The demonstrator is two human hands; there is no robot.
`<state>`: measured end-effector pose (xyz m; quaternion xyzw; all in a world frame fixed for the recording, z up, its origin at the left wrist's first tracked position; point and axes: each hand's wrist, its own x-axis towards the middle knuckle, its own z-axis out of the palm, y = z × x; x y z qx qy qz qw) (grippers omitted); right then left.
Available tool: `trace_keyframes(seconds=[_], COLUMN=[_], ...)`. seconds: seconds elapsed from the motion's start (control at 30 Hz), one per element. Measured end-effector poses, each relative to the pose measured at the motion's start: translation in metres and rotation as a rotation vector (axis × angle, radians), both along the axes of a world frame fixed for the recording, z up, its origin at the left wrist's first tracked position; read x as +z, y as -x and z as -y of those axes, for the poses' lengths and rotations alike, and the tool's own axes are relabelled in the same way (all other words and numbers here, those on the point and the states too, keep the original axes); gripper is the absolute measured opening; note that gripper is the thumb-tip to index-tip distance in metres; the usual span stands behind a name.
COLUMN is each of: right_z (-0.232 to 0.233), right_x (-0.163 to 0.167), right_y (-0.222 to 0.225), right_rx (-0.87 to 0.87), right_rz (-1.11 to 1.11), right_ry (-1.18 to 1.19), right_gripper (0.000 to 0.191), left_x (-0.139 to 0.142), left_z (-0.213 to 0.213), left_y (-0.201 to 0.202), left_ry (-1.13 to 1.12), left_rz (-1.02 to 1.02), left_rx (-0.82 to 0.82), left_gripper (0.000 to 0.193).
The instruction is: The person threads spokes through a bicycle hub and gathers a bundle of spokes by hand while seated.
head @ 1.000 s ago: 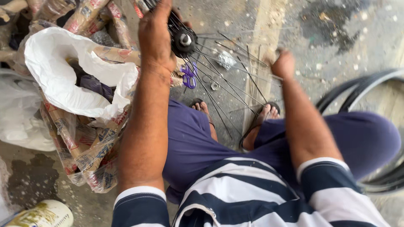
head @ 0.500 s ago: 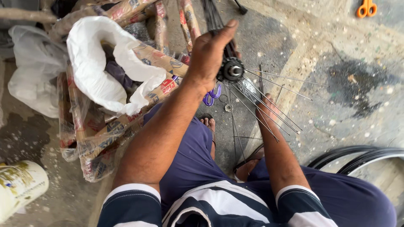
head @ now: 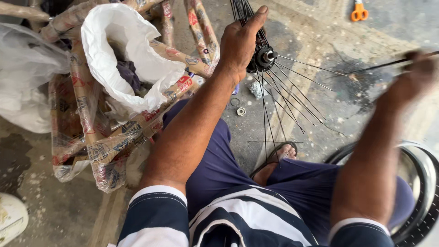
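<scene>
Left hand (head: 240, 43) clamps wheel hub (head: 264, 57); spokes fan rightward from it. Right hand (head: 414, 75), blurred, pinches one spoke (head: 379, 66) lying lengthwise toward hub.

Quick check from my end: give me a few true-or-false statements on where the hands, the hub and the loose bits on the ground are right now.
1. The left hand grips the black hub. True.
2. The right hand rests flat on the ground. False: it is raised and blurred, holding a thin spoke.
3. Orange scissors lie on the ground at the top right. True.
4. The white bag sits on the person's lap. False: it sits among the wrapped frame tubes on the left.
5. A rim lies by the right knee. True.
</scene>
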<state>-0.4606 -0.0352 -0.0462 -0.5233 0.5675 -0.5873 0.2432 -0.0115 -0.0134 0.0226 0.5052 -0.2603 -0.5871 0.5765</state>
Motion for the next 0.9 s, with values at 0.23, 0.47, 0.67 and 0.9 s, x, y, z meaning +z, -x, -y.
trace_keyframes(seconds=[0.23, 0.47, 0.67, 0.9], right_z=[-0.097, -0.11, -0.107, -0.107], right_x=[0.166, 0.181, 0.186, 0.206], right_y=[-0.097, -0.173, -0.177, -0.19], right_rx=[0.378, 0.421, 0.377, 0.393], right_rz=[0.148, 0.038, 0.005, -0.173], right_ry=[0.117, 0.306, 0.291, 0.267], right_gripper=[0.021, 0.019, 0.021, 0.023], left_x=[-0.004, -0.004, -0.005, -0.004], left_z=[-0.006, -0.011, -0.008, -0.007], left_y=[0.017, 0.022, 0.022, 0.014], left_ry=[-0.06, -0.042, -0.062, -0.046], left_rz=[0.164, 0.155, 0.12, 0.064], left_rx=[-0.075, -0.107, -0.115, -0.094], left_gripper=[0.057, 0.06, 0.059, 0.055])
